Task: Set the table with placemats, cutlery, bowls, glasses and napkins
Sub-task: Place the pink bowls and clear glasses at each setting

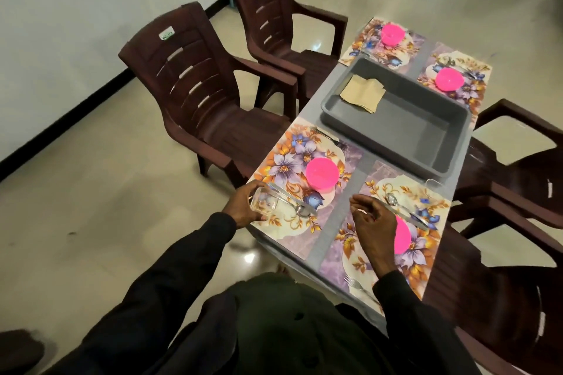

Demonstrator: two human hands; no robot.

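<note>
The left hand [243, 207] wraps its fingers round a small clear drinking glass [264, 206] at the near-left edge of a floral plastic placemat [292, 240]. The glass is light, rigid, smooth and breakable, so it is probably best held round its wall, not the rim. The right hand [370, 218] hovers loosely curled, holding nothing.

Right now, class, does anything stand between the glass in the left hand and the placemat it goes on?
Nothing visible. The left hand holds the glass at the placemat's bare edge; the knife and spoon lie just beside it, toward the pink bowl.
</note>
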